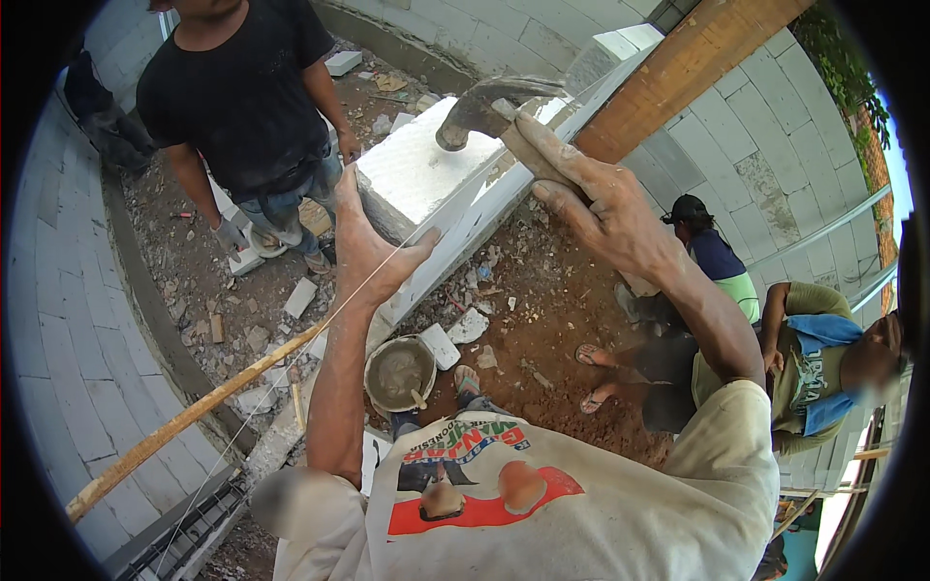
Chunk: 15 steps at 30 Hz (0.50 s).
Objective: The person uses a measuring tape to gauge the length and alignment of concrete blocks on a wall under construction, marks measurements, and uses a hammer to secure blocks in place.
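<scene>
A pale lightweight concrete block (426,160) lies on top of a low white block wall (441,266). My left hand (373,257) spans the block's near end, fingers along its left side and thumb at its right edge. In my right hand (605,198) is a claw hammer (475,111), gripped by its handle. The dark hammer head is above the block's far part. A taut string (373,276) runs along the wall line, past my left hand.
A bucket of wet mortar (399,373) stands by my feet. A wooden pole (194,421) slants at left; a broad plank (678,82) rises beyond my right hand. One person (242,107) stands across the wall, others (717,257) at right. Rubble and block pieces litter the ground.
</scene>
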{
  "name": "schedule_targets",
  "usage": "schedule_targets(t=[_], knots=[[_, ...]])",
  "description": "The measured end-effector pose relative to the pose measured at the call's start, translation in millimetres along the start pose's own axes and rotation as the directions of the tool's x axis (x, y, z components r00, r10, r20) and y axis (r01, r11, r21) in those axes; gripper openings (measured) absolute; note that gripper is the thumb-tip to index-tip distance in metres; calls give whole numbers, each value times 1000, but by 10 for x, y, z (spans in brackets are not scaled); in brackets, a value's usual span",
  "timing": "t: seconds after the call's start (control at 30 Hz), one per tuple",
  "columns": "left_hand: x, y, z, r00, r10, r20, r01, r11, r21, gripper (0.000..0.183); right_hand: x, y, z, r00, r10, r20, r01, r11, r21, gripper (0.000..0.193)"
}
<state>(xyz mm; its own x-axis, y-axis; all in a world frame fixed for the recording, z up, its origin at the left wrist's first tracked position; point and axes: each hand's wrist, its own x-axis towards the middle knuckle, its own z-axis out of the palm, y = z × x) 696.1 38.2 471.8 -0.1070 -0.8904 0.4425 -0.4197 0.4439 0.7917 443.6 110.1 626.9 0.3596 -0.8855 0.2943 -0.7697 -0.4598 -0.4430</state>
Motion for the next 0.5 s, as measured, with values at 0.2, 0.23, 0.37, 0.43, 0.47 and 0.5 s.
schedule_targets(t=[0.2, 0.23, 0.37, 0.43, 0.47, 0.5], knots=[[18, -30, -13, 999, -17, 36, 20, 995, -94, 121, -6, -7, -10, 998, 33, 47, -31, 999, -28, 59], [11, -38, -7, 999, -22, 41, 27, 993, -113, 122, -5, -5, -9, 999, 5, 37, -4, 999, -39, 59], [4, -80, 12, 1000, -4, 14, 5, 998, -69, 123, -4, 7, -38, 999, 34, 34, -33, 999, -34, 59], [-5, -98, 19, 1000, -17, 19, 18, 998, -60, 123, -9, 0, -46, 998, 25, 53, -23, 999, -35, 58], [0, -104, 19, 1000, -19, 18, 20, 998, -61, 123, -11, -7, -50, 998, 18, 63, -16, 999, -36, 58], [10, -108, 18, 1000, -15, 24, 16, 998, -56, 123, -15, -15, -52, 998, 19, 58, -17, 999, -38, 58]])
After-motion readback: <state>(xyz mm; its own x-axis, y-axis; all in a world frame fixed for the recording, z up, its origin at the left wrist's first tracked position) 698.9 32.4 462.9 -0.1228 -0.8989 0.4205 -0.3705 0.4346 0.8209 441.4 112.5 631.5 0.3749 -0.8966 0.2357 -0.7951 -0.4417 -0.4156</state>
